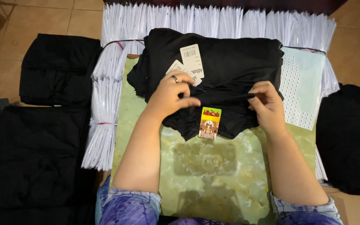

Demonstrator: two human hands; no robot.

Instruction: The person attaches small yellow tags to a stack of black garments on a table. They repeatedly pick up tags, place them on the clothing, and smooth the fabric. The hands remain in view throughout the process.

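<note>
- A folded black garment (226,71) lies on the green marbled tabletop (205,175), towards its far edge.
- The left hand (172,96) pinches its near fold, just above a colourful hang tag (210,123); two white tags (190,64) lie beside the ringed finger.
- The right hand (267,104) grips the same fold, fingers curled.
- Bundles of clear plastic bags (105,108) ring the table; a sheet of small studs (301,87) lies at right.
- Black clothing piles (42,137) sit on the floor.
</note>
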